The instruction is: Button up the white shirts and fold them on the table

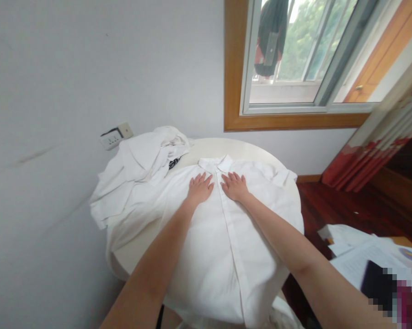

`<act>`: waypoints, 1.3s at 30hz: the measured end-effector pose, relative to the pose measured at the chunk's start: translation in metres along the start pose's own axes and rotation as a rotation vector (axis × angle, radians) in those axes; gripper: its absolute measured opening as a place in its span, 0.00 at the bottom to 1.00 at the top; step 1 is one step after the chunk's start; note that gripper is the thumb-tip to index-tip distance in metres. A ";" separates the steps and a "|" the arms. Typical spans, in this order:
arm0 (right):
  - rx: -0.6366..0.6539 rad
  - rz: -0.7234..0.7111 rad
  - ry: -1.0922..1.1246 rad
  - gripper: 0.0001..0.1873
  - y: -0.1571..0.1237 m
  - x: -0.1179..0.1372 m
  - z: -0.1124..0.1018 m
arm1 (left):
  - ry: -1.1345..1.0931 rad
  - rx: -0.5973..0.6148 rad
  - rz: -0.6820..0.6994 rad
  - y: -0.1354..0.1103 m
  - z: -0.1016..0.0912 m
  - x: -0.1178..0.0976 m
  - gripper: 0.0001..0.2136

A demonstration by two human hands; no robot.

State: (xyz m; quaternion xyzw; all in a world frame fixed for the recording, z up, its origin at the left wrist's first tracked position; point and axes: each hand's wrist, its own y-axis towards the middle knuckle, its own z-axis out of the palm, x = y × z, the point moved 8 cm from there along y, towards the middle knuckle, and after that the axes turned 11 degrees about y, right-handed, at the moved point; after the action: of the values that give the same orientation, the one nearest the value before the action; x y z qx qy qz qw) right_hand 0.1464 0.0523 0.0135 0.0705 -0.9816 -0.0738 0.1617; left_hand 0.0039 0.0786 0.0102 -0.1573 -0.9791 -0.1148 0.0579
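Observation:
A white button-up shirt [222, 246] lies front side up on a round white table [240, 147], its collar toward the wall. Its lower part reaches past the near edge of the table. My left hand [200, 188] rests flat on the chest left of the button strip, fingers spread. Just right of the strip, my right hand [235, 186] also presses flat on the cloth with its fingers apart. Neither hand grips anything. A sleeve spreads out on each side of the shirt.
Crumpled white clothes [133, 160] are heaped at the table's left, below a wall socket [111, 139]. A window [295, 55] and a red-and-white curtain [370, 151] are beyond. Papers [366, 256] and a dark item [379, 283] lie at the lower right.

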 end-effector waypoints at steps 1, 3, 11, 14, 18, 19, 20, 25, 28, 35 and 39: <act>-0.002 0.004 0.001 0.29 0.002 0.000 -0.001 | 0.000 0.003 -0.001 0.001 0.000 0.000 0.25; -0.016 0.017 0.001 0.29 0.007 0.001 -0.002 | -0.003 0.011 0.000 0.002 0.001 0.000 0.25; -0.022 0.010 0.001 0.29 0.013 0.001 0.005 | -0.025 -0.060 0.011 0.000 -0.002 0.000 0.23; -0.019 0.002 -0.003 0.29 0.013 0.000 0.006 | -0.037 -0.091 0.071 0.000 -0.005 -0.003 0.22; -0.065 -0.017 0.000 0.29 0.012 0.003 0.003 | -0.047 -0.039 0.113 0.004 -0.003 -0.007 0.22; -0.069 -0.023 0.003 0.29 0.012 0.004 0.002 | -0.045 -0.019 0.099 0.005 -0.002 -0.007 0.22; -0.065 -0.027 0.005 0.29 0.012 0.005 0.002 | -0.043 0.000 0.078 0.007 -0.001 -0.007 0.23; -0.003 -0.017 0.005 0.27 0.013 0.005 0.002 | -0.060 0.073 -0.018 0.013 0.002 -0.009 0.24; 0.032 0.000 0.000 0.27 0.014 0.004 0.002 | -0.070 0.060 -0.031 0.012 0.000 -0.011 0.24; 0.054 -0.012 -0.007 0.27 0.014 0.007 0.000 | -0.082 0.029 -0.053 0.013 -0.004 -0.012 0.23; 0.066 -0.016 0.010 0.27 0.015 0.006 0.001 | -0.091 0.040 -0.095 0.016 -0.003 -0.014 0.23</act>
State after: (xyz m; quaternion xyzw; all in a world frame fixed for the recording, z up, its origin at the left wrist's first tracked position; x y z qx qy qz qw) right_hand 0.1385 0.0660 0.0168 0.0840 -0.9821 -0.0421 0.1633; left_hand 0.0222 0.0881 0.0147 -0.1143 -0.9892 -0.0907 0.0108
